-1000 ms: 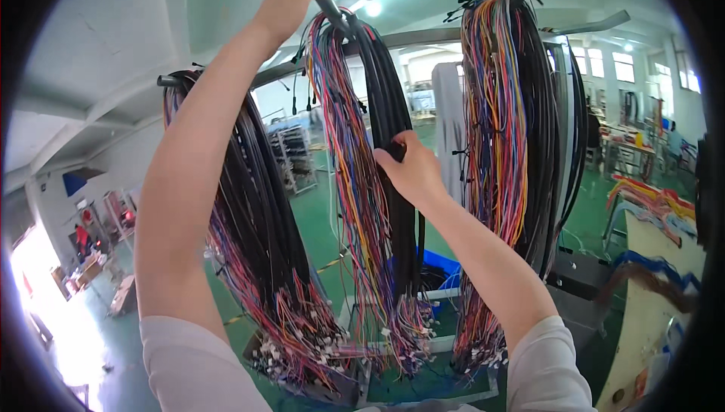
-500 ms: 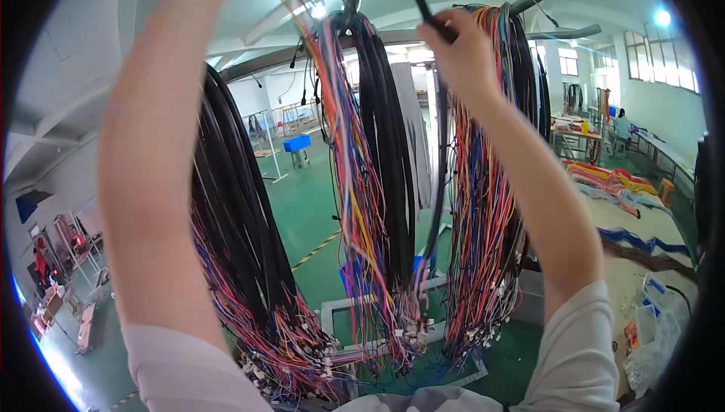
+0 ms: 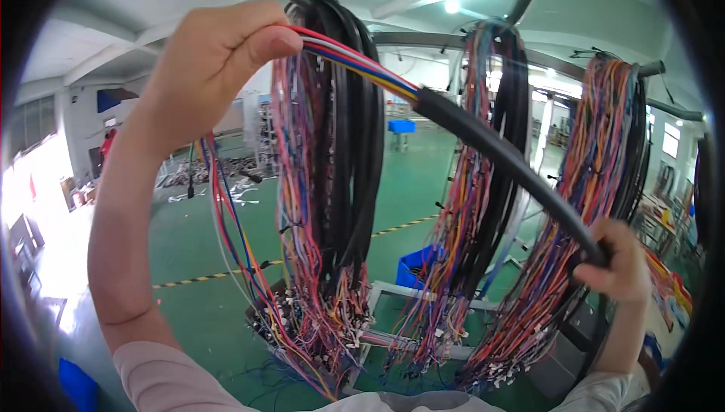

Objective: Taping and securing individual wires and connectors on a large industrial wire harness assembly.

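Observation:
One wire harness (image 3: 498, 151) stretches between my hands, sloping down to the right. Its left part is a bundle of bare coloured wires in red, white, blue and yellow; the rest runs inside a black sleeve. Raised at the upper left, my left hand (image 3: 234, 57) is closed round the coloured wires. Their loose ends (image 3: 230, 216) hang below that hand. My right hand (image 3: 615, 261) grips the black sleeve at the lower right. Behind the held harness, three thick bunches of similar harnesses (image 3: 347, 132) hang from a metal rack.
The rack's upward tube arms (image 3: 522, 3) and crossbar stand close in front. Blue bins (image 3: 415, 265) sit on the green floor behind the hanging bunches. White frame bars (image 3: 393, 291) run low under them. At the right is a table with coloured bundles (image 3: 668, 283).
The view has turned left. My left hand has come down beside the left bunch, and my right hand has dropped lower right. The harness, hanging before, is now drawn out between them.

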Demonstrator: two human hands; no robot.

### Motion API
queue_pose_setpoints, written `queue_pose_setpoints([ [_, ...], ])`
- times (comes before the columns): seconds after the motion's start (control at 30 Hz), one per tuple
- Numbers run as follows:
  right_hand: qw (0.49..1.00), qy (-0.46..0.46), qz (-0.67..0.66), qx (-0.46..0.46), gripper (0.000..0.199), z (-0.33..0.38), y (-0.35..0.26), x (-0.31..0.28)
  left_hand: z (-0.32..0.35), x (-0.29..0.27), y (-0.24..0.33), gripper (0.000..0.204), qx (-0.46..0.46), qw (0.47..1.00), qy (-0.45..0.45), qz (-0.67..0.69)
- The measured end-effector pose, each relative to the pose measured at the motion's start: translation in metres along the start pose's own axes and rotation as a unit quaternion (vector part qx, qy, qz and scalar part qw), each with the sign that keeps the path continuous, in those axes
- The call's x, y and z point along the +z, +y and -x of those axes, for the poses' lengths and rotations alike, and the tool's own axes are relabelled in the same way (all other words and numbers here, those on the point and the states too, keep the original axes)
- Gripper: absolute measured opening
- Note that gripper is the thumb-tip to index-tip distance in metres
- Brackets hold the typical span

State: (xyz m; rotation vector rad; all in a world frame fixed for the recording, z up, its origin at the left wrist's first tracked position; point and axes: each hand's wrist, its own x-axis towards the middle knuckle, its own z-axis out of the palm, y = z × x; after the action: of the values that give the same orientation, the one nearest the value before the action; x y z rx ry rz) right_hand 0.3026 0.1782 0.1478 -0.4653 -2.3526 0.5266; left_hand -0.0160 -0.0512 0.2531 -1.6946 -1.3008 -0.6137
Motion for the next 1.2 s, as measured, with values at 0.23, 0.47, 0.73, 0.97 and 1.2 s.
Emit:
queue_pose_setpoints([
  [0.23, 0.926, 0.064, -0.372, 0.004, 0.017, -0.059, -0.001, 0.063, -0.038, -0.020, -0.137, 0.040, -0.220, 0.953, 0.187, -0.090],
  [0.47, 0.915, 0.115, -0.383, 0.057, 0.017, -0.156, 0.002, 0.159, -0.011, 0.095, -0.218, 0.034, -0.294, 0.918, 0.189, -0.185],
  [0.73, 0.925, 0.163, -0.342, -0.022, 0.027, -0.141, -0.011, 0.281, 0.018, 0.159, -0.173, 0.036, -0.396, 0.891, 0.174, 0.139],
  [0.97, 0.879, 0.144, -0.446, 0.087, 0.019, 0.008, 0.079, 0.266, 0.029, 0.147, -0.049, 0.026, -0.110, 0.889, 0.331, -0.295],
  [1.2, 0.813, 0.037, -0.545, 0.200, 0.012, 0.125, 0.093, 0.264, -0.065, 0.320, 0.126, 0.061, -0.129, 0.971, 0.138, 0.144],
])
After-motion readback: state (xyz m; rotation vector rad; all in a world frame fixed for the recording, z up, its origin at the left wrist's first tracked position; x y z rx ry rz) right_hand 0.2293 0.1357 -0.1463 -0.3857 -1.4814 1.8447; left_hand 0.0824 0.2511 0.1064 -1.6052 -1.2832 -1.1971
